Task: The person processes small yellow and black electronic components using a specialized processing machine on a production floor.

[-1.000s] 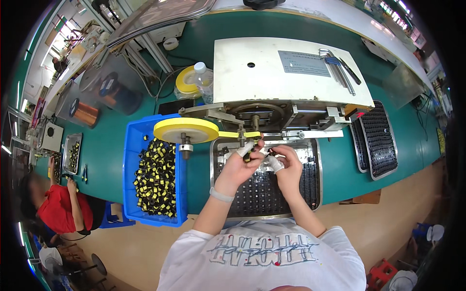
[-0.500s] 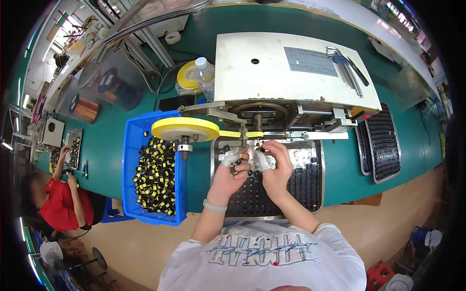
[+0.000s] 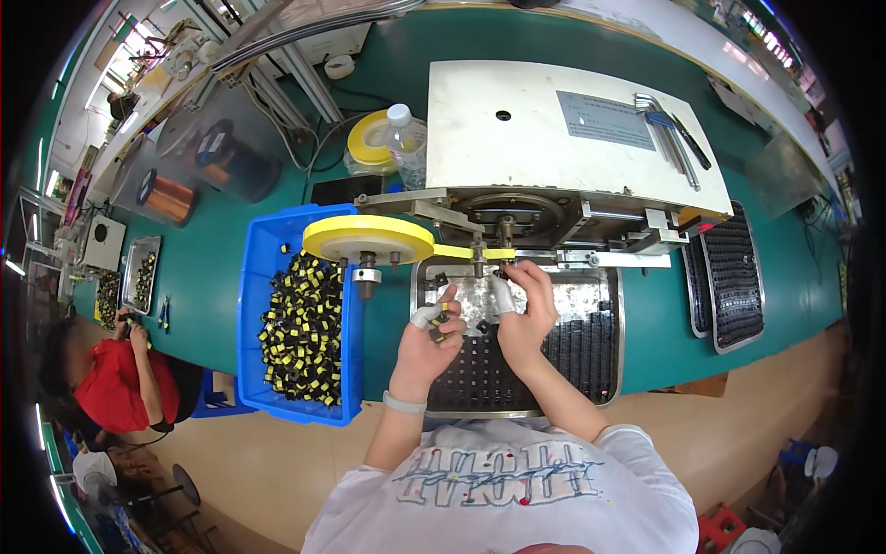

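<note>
My right hand (image 3: 528,314) pinches a small black bobbin (image 3: 501,272) at the machine's spindle, just under the yellow tape end. My left hand (image 3: 430,349) is half curled to the left, apart from the spindle, and holds several small black bobbins with yellow tape (image 3: 440,323). White covers sit on a finger or thumb of each hand. Yellow tape runs from the tape roll (image 3: 367,238) through a guide to the spindle of the white winding machine (image 3: 517,138). Below my hands lies a metal tray (image 3: 618,369) with rows of black bobbins.
At left stands a blue bin (image 3: 247,369) full of yellow-taped bobbins. A plastic bottle (image 3: 406,148) and a spare tape roll (image 3: 369,138) stand behind the wheel. Hex keys (image 3: 669,129) lie on the machine. Filled trays (image 3: 734,277) rest at right. A co-worker in red (image 3: 125,388) sits far left.
My left hand has drawn back from the spindle to the left and opened a little, still with bobbins. My right hand stays at the spindle. The co-worker's raised hand has come down.
</note>
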Action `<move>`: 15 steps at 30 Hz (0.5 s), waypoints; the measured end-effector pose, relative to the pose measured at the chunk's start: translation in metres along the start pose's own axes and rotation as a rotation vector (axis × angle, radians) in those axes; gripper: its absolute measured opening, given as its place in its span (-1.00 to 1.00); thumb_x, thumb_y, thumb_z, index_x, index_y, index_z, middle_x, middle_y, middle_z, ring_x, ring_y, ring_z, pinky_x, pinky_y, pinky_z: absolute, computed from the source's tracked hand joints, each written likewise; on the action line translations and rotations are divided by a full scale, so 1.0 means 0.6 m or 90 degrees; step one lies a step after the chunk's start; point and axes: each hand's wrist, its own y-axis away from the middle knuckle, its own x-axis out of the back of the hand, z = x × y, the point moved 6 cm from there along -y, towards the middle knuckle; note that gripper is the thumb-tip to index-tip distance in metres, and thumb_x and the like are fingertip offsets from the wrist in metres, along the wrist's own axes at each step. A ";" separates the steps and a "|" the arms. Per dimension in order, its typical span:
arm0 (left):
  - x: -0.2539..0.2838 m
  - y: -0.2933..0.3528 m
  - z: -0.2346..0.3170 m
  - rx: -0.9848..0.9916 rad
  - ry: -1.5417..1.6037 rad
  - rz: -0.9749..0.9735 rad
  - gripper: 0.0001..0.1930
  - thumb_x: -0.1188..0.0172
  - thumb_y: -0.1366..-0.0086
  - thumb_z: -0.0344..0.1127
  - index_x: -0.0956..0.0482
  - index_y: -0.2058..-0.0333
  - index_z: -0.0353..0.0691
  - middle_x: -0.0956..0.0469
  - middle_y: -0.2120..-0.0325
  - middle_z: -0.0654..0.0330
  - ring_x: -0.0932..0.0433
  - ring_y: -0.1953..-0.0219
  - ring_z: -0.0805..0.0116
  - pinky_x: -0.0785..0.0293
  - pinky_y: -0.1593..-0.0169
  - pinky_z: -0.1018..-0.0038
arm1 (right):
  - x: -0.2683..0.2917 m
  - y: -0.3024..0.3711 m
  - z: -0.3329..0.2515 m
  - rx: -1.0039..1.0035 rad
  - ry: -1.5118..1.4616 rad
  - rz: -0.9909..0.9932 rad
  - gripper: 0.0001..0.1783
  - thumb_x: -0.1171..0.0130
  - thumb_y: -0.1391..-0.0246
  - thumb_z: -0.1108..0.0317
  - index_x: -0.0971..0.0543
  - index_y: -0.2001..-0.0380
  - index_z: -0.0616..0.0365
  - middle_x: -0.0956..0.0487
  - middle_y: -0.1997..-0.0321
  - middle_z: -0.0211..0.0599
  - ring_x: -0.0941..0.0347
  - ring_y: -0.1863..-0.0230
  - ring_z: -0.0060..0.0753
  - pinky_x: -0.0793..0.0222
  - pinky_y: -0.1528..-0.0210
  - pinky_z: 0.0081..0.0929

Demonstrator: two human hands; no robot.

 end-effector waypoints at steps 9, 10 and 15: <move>0.004 0.001 0.003 -0.011 -0.035 -0.008 -0.63 -0.02 -0.26 -0.38 -0.42 -0.06 -0.15 -0.48 0.22 0.25 -0.37 0.40 0.48 -0.20 0.49 0.61 | -0.011 0.002 0.039 -0.184 -0.143 -0.021 -0.67 -0.26 0.03 0.60 -0.48 0.14 0.30 -0.51 0.15 -0.23 -0.47 0.12 -0.42 -0.44 0.08 -0.52; 0.001 0.003 0.003 -0.027 -0.038 0.016 -0.62 -0.03 -0.23 -0.40 -0.42 -0.05 -0.17 -0.48 0.17 0.19 -0.41 0.37 0.43 -0.27 0.45 0.58 | -0.017 0.012 0.058 -0.299 -0.249 -0.043 -0.64 -0.23 0.00 0.60 -0.46 0.09 0.30 -0.51 0.15 -0.23 -0.47 0.10 -0.44 -0.45 0.08 -0.52; -0.004 0.001 0.001 -0.058 -0.077 0.030 -0.61 -0.05 -0.20 -0.43 -0.42 -0.03 -0.21 -0.47 0.07 0.10 -0.49 0.28 0.31 -0.39 0.36 0.52 | -0.012 0.058 0.122 -0.716 -0.558 -0.156 -0.63 -0.16 -0.10 0.51 -0.45 0.00 0.23 -0.52 0.16 -0.30 -0.48 0.15 -0.43 -0.42 0.03 -0.51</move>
